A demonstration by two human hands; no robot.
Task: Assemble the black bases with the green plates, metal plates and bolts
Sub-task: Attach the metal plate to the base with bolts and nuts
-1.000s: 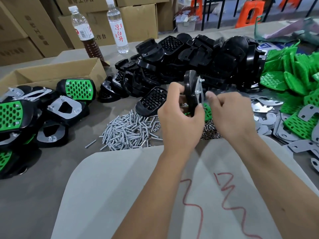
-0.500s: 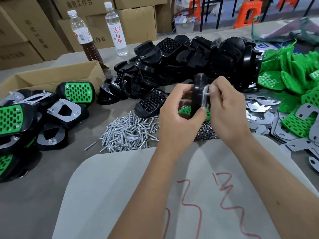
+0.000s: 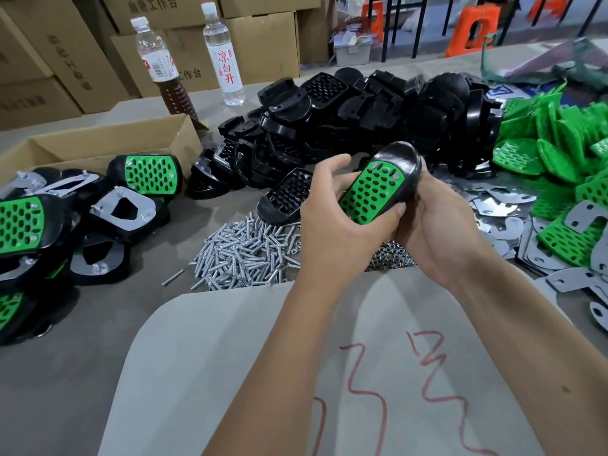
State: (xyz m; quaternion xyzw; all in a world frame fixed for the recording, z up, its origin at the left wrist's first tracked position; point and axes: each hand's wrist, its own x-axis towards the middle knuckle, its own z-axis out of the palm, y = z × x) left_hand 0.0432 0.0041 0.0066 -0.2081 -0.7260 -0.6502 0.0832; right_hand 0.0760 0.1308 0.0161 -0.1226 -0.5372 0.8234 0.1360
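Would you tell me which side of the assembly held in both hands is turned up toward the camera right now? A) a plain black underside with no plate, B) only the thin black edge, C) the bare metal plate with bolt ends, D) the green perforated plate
D: the black base held by the left hand and right hand shows its green perforated plate face up, with bolt heads at its corners.

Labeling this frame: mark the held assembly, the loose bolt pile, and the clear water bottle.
held assembly [image 3: 373,192], head view, middle of its green plate.
loose bolt pile [image 3: 243,255], head view, centre of the heap on the table.
clear water bottle [image 3: 223,57], head view, its white label.
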